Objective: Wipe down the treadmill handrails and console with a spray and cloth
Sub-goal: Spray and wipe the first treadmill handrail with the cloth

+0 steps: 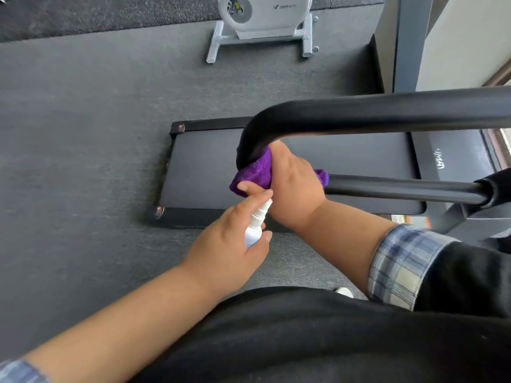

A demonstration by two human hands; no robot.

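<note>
The black treadmill handrail (373,111) curves from the right edge down to a bend in the middle of the head view. My right hand (293,181) presses a purple cloth (253,175) around that bend, and a corner of the cloth sticks out by the lower rail (401,189). Just below it, my left hand (235,244) grips a small white spray bottle (255,225), index finger on the nozzle, which points up at the cloth. The console is out of view.
The treadmill deck (276,175) lies on grey carpet below the rail. A white exercise machine (262,26) stands at the top centre. A dark post (409,42) and a pale wall rise at the upper right.
</note>
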